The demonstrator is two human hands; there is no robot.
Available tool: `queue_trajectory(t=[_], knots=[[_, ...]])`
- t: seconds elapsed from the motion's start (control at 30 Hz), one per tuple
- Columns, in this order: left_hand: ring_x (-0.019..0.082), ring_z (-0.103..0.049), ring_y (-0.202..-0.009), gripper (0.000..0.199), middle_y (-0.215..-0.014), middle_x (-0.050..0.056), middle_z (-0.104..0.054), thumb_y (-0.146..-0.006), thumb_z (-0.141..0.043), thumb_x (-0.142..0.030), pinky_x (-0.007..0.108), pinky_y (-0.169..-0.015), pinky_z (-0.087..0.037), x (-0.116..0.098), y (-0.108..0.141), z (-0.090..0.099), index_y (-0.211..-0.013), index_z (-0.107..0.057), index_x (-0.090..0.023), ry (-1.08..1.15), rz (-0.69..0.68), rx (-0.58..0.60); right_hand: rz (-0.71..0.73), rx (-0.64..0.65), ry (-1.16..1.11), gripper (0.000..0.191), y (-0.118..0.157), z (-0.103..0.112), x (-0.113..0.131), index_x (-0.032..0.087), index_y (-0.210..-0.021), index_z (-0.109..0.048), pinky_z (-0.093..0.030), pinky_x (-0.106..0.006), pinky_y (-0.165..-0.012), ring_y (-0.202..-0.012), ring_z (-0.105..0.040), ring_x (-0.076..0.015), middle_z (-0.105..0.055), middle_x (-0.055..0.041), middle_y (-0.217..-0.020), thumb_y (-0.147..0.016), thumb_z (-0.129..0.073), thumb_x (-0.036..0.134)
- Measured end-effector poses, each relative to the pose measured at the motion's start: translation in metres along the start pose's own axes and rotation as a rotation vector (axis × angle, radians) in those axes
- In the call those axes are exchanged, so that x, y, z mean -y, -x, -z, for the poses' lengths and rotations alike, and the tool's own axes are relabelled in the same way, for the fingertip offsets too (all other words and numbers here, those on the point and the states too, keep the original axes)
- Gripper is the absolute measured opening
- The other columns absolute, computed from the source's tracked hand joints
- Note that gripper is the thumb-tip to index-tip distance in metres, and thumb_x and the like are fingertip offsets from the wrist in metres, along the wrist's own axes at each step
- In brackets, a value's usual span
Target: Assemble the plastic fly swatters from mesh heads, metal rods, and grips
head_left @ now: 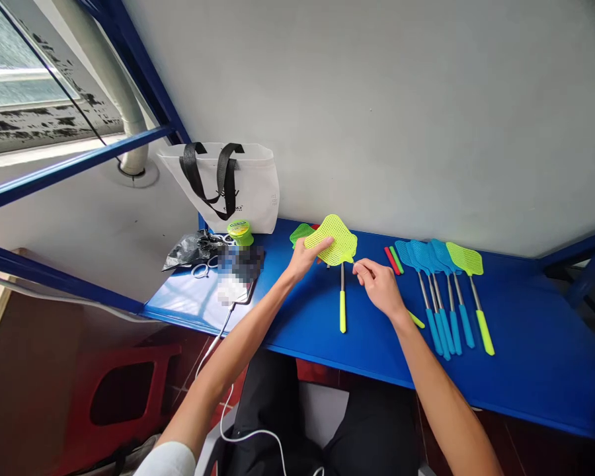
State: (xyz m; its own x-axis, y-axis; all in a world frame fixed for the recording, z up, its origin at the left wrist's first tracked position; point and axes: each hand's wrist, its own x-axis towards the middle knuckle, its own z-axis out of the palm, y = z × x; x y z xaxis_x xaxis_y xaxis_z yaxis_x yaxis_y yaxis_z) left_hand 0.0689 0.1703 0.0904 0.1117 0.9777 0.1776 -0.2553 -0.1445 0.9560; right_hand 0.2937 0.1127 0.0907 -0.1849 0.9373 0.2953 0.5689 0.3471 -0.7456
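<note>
My left hand holds a yellow-green fly swatter head above the blue table, thumb on its mesh face. Beside the head's narrow neck, my right hand is closed in a pinch; whatever lies between its fingertips is too small to make out. Below the head, a metal rod with a yellow-green handle lies on the table. A green swatter head and something red show partly behind my left hand. Past my right hand lies another yellow-green handle, partly hidden by the wrist.
Several blue swatters and a yellow-green one lie at the right. Red and green handles sit near the wall. At left are a white bag, green tub, scissors, black plastic and a cabled device.
</note>
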Motion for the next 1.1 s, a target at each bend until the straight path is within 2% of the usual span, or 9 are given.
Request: queue_trajectory(t=[0.07, 0.13, 0.27, 0.37, 0.5, 0.63, 0.77, 0.9, 1.1], knots=[[0.013, -0.057, -0.059, 0.054, -0.073, 0.004, -0.065, -0.079, -0.092, -0.064, 0.024, -0.045, -0.040, 0.002, -0.001, 0.000, -0.079, -0.072, -0.014, 0.008, 0.016, 0.035, -0.062, 0.126, -0.140, 0.048, -0.002, 0.008, -0.002, 0.023, -0.085, -0.070, -0.039, -0.029, -0.055, -0.055, -0.053, -0.0162, -0.062, 0.0004, -0.064, -0.111, -0.052, 0.059], [0.012, -0.056, -0.058, 0.055, -0.072, 0.004, -0.064, -0.078, -0.093, -0.064, 0.024, -0.045, -0.039, 0.003, -0.003, -0.001, -0.080, -0.072, -0.014, 0.009, 0.020, 0.021, -0.081, 0.138, -0.169, 0.049, -0.003, 0.009, -0.003, 0.023, -0.090, -0.074, -0.039, -0.029, -0.054, -0.054, -0.053, -0.0160, -0.063, 0.0004, -0.065, -0.111, -0.052, 0.062], [0.010, -0.050, -0.055, 0.056, -0.070, 0.001, -0.062, -0.075, -0.096, -0.064, 0.023, -0.043, -0.036, 0.000, -0.006, -0.004, -0.080, -0.069, -0.015, 0.006, 0.000, -0.139, 0.053, -0.114, 0.147, 0.047, 0.002, -0.008, 0.003, 0.022, -0.111, -0.081, -0.047, -0.032, -0.068, -0.075, -0.071, -0.0216, -0.080, -0.0080, -0.090, -0.115, -0.048, 0.055], [0.010, -0.051, -0.056, 0.057, -0.072, 0.002, -0.062, -0.074, -0.096, -0.065, 0.022, -0.042, -0.035, -0.003, -0.009, 0.000, -0.080, -0.069, -0.015, 0.013, -0.008, -0.238, 0.166, -0.236, 0.372, 0.043, 0.006, -0.021, 0.008, 0.022, -0.122, -0.081, -0.048, -0.032, -0.075, -0.092, -0.077, -0.0242, -0.084, -0.0110, -0.109, -0.118, -0.046, 0.047], [0.011, -0.053, -0.057, 0.057, -0.075, 0.003, -0.065, -0.077, -0.094, -0.065, 0.023, -0.043, -0.036, -0.001, -0.007, 0.002, -0.083, -0.070, -0.014, 0.012, -0.019, -0.243, 0.234, -0.285, 0.533, 0.044, 0.008, -0.028, 0.012, 0.020, -0.113, -0.081, -0.043, -0.032, -0.070, -0.087, -0.074, -0.0223, -0.082, -0.0110, -0.098, -0.120, -0.040, 0.036], [0.010, -0.053, -0.056, 0.054, -0.077, 0.003, -0.064, -0.083, -0.090, -0.066, 0.023, -0.043, -0.036, 0.002, 0.001, -0.007, -0.085, -0.070, -0.016, 0.029, -0.049, -0.231, 0.227, -0.312, 0.612, 0.042, 0.009, -0.030, 0.013, 0.019, -0.104, -0.077, -0.036, -0.032, -0.065, -0.077, -0.068, -0.0195, -0.076, -0.0097, -0.091, -0.118, -0.039, 0.027], [0.009, -0.048, -0.052, 0.053, -0.073, 0.001, -0.061, -0.085, -0.089, -0.065, 0.023, -0.041, -0.033, 0.001, 0.005, -0.012, -0.084, -0.069, -0.016, 0.035, -0.077, -0.179, 0.190, -0.300, 0.528, 0.036, 0.010, -0.026, 0.012, 0.020, -0.101, -0.075, -0.033, -0.033, -0.063, -0.073, -0.065, -0.0190, -0.075, -0.0078, -0.092, -0.116, -0.042, 0.026], [0.007, -0.045, -0.050, 0.057, -0.072, 0.000, -0.060, -0.079, -0.094, -0.065, 0.023, -0.040, -0.030, -0.004, 0.004, -0.008, -0.084, -0.069, -0.015, 0.081, -0.068, -0.082, 0.168, -0.232, 0.307, 0.034, 0.007, -0.014, 0.014, 0.023, -0.095, -0.073, -0.040, -0.032, -0.067, -0.079, -0.068, -0.0213, -0.076, -0.0068, -0.092, -0.114, -0.045, 0.030], [0.003, -0.032, -0.047, 0.063, -0.072, -0.003, -0.056, -0.070, -0.100, -0.066, 0.023, -0.042, -0.029, 0.001, 0.001, -0.006, -0.095, -0.068, -0.018, 0.300, 0.047, 0.061, 0.059, -0.017, -0.079, 0.033, 0.004, -0.001, 0.018, 0.025, -0.091, -0.071, -0.048, -0.032, -0.068, -0.072, -0.068, -0.0219, -0.075, -0.0041, -0.083, -0.109, -0.055, 0.046]])
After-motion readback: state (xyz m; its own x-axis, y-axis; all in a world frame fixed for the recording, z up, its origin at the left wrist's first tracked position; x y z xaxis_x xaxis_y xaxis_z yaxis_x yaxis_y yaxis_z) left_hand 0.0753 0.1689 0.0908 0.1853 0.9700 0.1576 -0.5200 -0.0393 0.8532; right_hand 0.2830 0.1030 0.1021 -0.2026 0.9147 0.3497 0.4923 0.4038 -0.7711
